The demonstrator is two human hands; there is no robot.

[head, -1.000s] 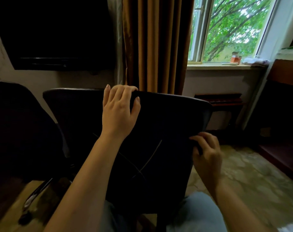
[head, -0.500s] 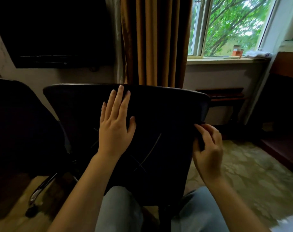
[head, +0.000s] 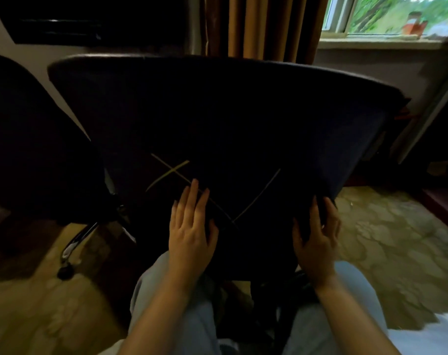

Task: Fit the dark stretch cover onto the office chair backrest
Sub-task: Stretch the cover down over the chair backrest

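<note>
Dark stretch cover (head: 230, 119): lies smooth over the broad near face of the office chair backrest, from the top rim down to where the hands are. The backrest itself is hidden under it.
Pale lines (head: 171, 172): thin light strokes cross on the lower half of the fabric. I cannot tell whether they are seams or creases.
Left hand (head: 189, 231): laid flat low on the middle of the cover, fingers straight and close together, with nothing held. Its fingertips reach one of the pale lines. It seems placed there to press the fabric flat and pin it while the other side is worked.
Right hand (head: 316, 234): at the lower right corner, with the thumb on the near face and the fingers round the side edge. Dark fabric is pinched between them, most likely to draw that corner down and round.
Stage: by my reading the cover is largely on, and what is left is seating the bottom edge and corners.
Person: close behind the chair, with knees in light trousers (head: 161, 298) on either side of the lower backrest, which probably helps steady it.
Risk: stretch fabric may ride up once released, and the far left corner is too dark to check.
Surroundings: a second dark chair (head: 33, 149) stands to the left, a brown curtain (head: 263, 24) and a window sill (head: 371, 43) are beyond, and there is a patterned floor (head: 397, 239) underneath.
</note>
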